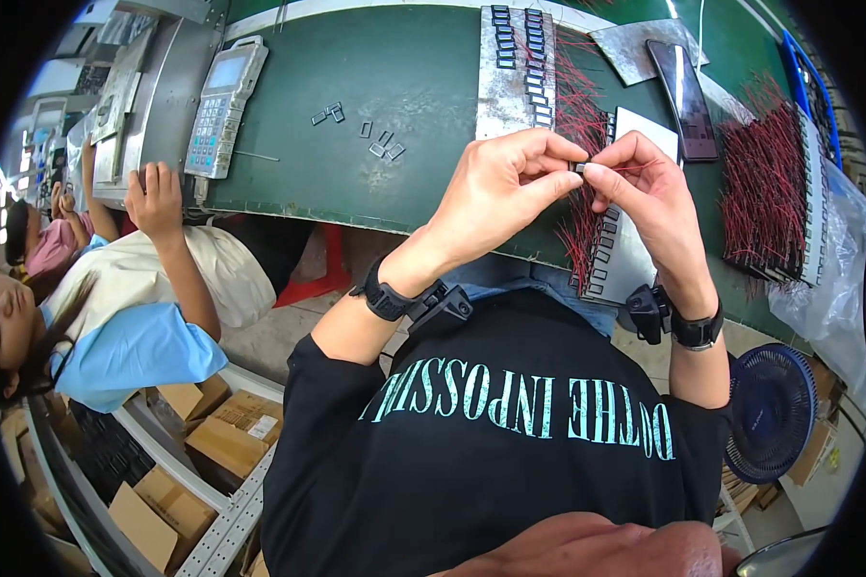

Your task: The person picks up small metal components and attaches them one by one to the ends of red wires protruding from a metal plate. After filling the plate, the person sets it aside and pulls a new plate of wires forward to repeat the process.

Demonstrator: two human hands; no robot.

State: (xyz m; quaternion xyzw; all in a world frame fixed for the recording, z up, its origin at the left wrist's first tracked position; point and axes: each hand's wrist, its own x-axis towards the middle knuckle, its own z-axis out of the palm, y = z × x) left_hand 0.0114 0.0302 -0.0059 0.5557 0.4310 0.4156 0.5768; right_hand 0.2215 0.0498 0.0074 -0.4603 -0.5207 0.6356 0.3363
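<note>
My left hand (pixel 505 183) and my right hand (pixel 647 183) meet over the front of the green table (pixel 308 173). Thumb and forefinger of each pinch the same small dark rectangular part (pixel 579 167), from which thin red wires seem to trail. Fingertips hide much of it. Beneath my right hand lies a pale plate (pixel 635 236), its left edge lined with similar small parts (pixel 603 255) and their red wires (pixel 577 226). Farther back, a metal plate (pixel 500 101) carries two rows of such parts (pixel 536 67), wires pointing right.
Several small rectangular frames (pixel 387 149) lie loose on the table. To the right are a phone (pixel 681 96), a dense stack of red-wired parts (pixel 765 188) and a blue fan (pixel 770 413). At left, a keypad controller (pixel 223 111) stands near a co-worker's hand (pixel 156 197).
</note>
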